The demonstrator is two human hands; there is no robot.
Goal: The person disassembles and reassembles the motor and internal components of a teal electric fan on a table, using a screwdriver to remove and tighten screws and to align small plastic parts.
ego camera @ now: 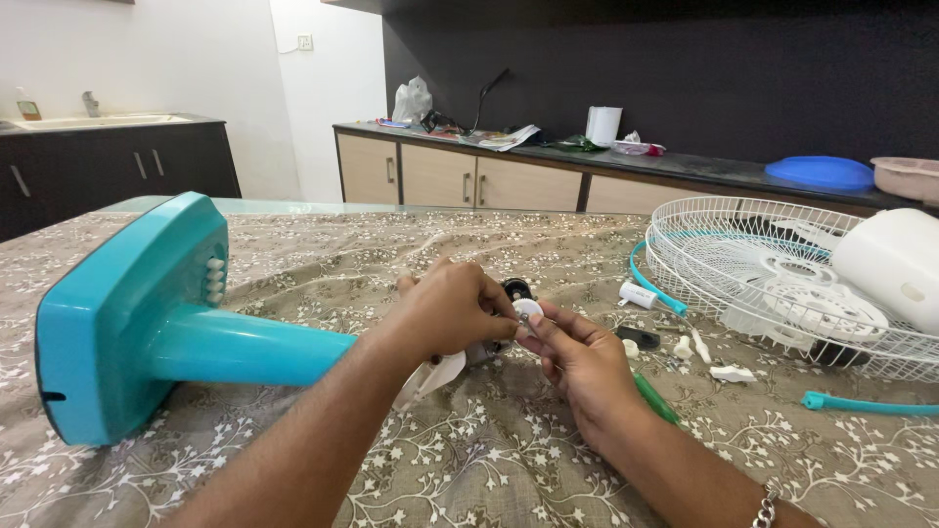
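Left hand curled over fan motor; right hand pinching its shaft, palm up.

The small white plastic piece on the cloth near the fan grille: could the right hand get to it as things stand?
Probably yes. The white piece lies in the open on the cloth, right of the right hand, with nothing between; but that hand is pinching a small part with the left hand.
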